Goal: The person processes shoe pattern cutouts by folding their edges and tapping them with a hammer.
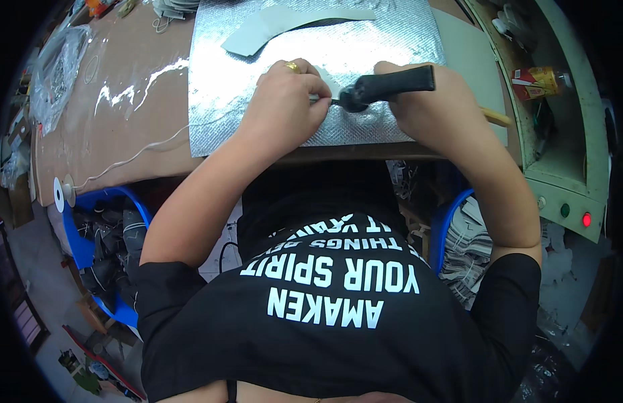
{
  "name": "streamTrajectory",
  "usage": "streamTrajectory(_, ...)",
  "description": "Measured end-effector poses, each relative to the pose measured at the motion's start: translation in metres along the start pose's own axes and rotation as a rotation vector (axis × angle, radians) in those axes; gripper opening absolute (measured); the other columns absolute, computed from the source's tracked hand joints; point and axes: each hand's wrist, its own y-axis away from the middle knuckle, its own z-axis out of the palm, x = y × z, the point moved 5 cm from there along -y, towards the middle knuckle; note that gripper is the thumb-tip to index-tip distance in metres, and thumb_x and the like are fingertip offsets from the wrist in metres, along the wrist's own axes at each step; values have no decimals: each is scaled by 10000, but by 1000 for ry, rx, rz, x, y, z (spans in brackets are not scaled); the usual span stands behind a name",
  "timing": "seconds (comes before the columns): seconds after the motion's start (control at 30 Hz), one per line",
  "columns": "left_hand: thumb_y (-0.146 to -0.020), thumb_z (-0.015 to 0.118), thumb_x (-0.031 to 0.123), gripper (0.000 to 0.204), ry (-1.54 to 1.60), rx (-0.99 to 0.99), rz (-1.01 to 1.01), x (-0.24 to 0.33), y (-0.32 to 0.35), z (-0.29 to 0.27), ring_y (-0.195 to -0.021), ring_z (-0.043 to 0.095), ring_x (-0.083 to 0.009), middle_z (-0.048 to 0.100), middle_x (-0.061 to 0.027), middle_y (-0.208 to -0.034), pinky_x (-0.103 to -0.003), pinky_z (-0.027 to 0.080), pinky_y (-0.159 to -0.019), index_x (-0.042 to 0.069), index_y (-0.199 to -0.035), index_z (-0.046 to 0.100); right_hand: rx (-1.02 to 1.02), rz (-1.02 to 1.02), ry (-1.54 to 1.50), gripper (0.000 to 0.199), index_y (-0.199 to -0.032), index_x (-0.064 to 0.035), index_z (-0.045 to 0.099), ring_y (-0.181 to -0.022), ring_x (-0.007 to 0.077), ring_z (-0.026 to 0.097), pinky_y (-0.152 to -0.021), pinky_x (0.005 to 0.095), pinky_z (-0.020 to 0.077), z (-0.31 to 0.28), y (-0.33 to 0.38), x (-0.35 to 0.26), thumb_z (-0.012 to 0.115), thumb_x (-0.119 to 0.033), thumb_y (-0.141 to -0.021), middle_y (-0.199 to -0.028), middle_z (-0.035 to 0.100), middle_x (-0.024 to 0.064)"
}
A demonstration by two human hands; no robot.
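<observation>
My right hand (435, 101) is closed around a hammer (398, 82) with a black head and a wooden handle, whose end sticks out past my palm. The head's rounded face sits just right of my left fingertips. My left hand (284, 101), with a gold ring, pinches the edge of a small pale flat piece (330, 79), partly hidden behind its fingers. Both hands are over a shiny silver foil mat (217, 87). Beyond them on the mat lie curved light-grey cut panels (284, 28).
A blue bin (83, 245) of black pieces stands below the table at left; another blue bin (442, 228) holds stacked grey pieces at right. A white cord (143, 149) crosses the brown table (133, 60) from a spool (64, 193). A bottle (534, 82) lies in the right-hand shelf.
</observation>
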Motion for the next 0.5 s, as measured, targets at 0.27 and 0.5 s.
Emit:
streamTrajectory(0.27,-791,737,102,111,51,32,7,-11,1,-16,-918,630,-277,660,-98,-941,-374,516,-834,19,-865,745,-1,-34,-14,154,-828,-63,743,-759,345,707,-694,444,575,-5,-17,-14,602,-45,-771,-816,707,174)
streamTrajectory(0.5,-778,740,88,98,0,188,33,-29,16,-27,-885,636,-269,665,-90,-914,-367,529,-802,15,-842,735,-70,-28,-49,168,-877,-53,743,-781,319,716,-730,417,577,-9,-37,-28,616,-38,-768,-810,712,164)
